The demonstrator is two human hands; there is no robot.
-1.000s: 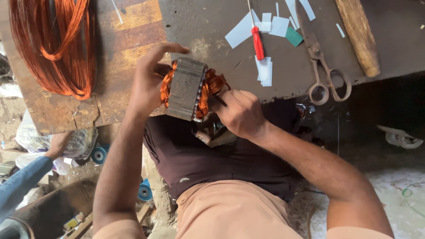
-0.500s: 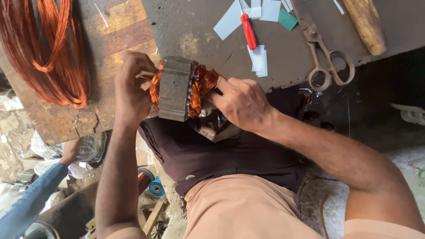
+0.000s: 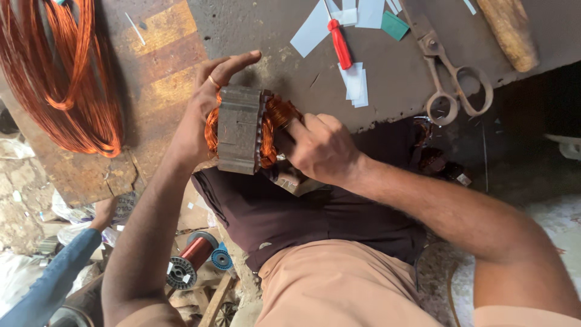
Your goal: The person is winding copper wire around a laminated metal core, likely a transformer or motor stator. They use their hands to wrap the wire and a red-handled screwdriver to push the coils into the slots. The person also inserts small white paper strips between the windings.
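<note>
— Over the lap, at the table's near edge: what is cut off or hidden?

— Much of the stator (image 3: 240,128). The left hand (image 3: 203,115) wraps its far side, thumb and palm closed on the steel core, forefinger stretched straight out above it. The right hand (image 3: 321,145) is curled tight against the copper winding (image 3: 275,130) at the other end; its fingertips are buried there, so I cannot tell whether they pinch anything.

— And the bore?

— Turned away, not visible.

— Room around it?

— The stator hangs just off the table (image 3: 272,36), above the dark shirt and lap. Open space lies below and toward the knees; the forearms close it in on both sides.

— What sits on the table?

— A red screwdriver (image 3: 340,42) lies among white paper slips (image 3: 354,82), near the right hand. Scissors (image 3: 451,79) lie farther right, handles toward the edge. A wooden handle (image 3: 511,30) runs out of the top of the frame. A big hank of copper wire (image 3: 66,79) sits at far left, partly cut off.

— Anything lower down?

— A wire spool (image 3: 190,257) on the floor beside the left forearm, and someone's blue sleeve (image 3: 51,281) at the bottom left corner, the hand holding something I cannot make out.
</note>
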